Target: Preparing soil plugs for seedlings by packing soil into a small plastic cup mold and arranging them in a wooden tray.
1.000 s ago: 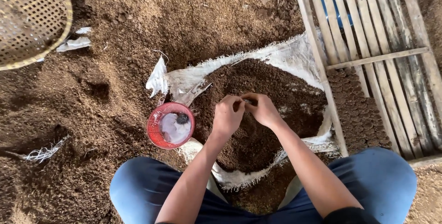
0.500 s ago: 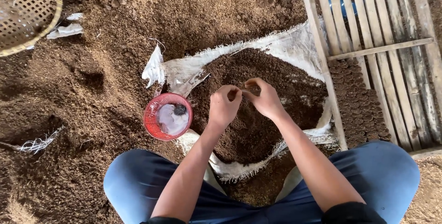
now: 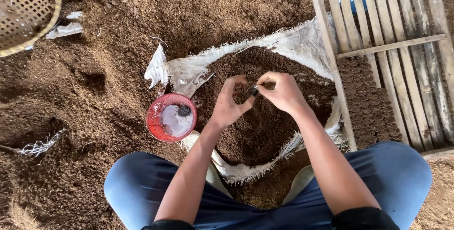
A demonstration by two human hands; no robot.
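A woven basket (image 3: pixel 21 12) sits far left. The red bowl (image 3: pixel 171 117) stands just beside the soil heap on the white sack (image 3: pixel 302 40), within easy reach. Over the soil (image 3: pixel 255 130), the left hand (image 3: pixel 229 104) curls half open while the right hand (image 3: pixel 282 91) pinches a small dark pouch (image 3: pixel 254 90) between them. Wooden slats (image 3: pixel 392 45) lie right

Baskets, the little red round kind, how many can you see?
1. The red basket sits on the soil just left of the left hand, beside the white sack.
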